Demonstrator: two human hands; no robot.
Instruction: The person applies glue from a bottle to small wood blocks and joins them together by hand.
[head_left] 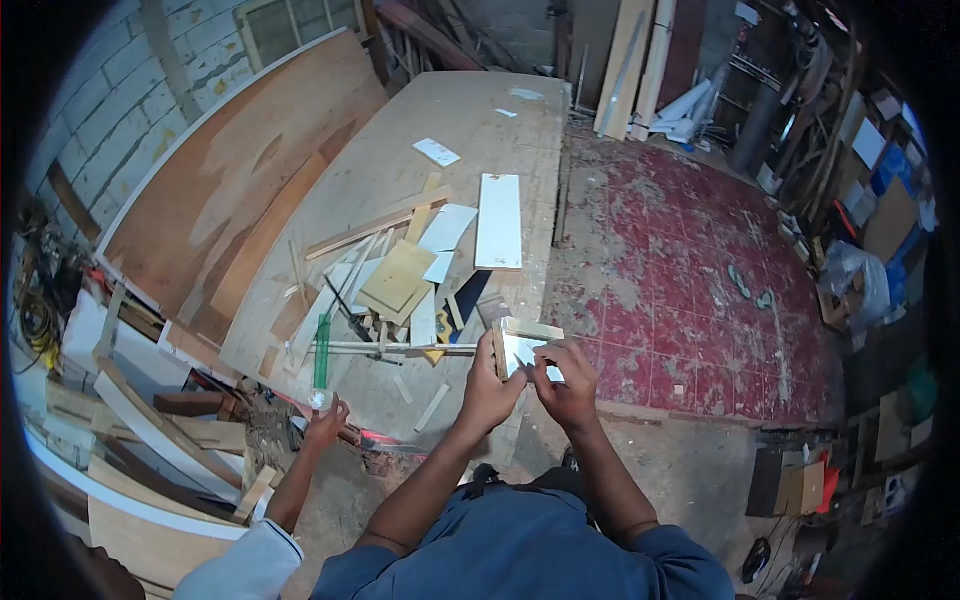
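Observation:
My left hand (pixel 486 388) is wrapped round the near-left side of a small shallow wooden box (pixel 532 328) with a white inner face, held up at the table's near right corner. Over the box's white face, my right hand (pixel 568 385) has thumb and fingers pinched together. Whatever lies between those fingertips is too small to make out. Just beyond the box, a pile of offcuts holds a yellowish wooden panel (pixel 398 280), white boards and thin strips. A long white board (pixel 500 222) lies to the right of that pile.
At left, a co-worker's hand (pixel 326 424) reaches to a small clear round object (pixel 320 400) beside a green strip (pixel 322 350) on the plywood table (pixel 480 120). A large brown panel (pixel 220 180) leans along the left. Worn red floor (pixel 680 280) extends right, with green sandals (pixel 740 283).

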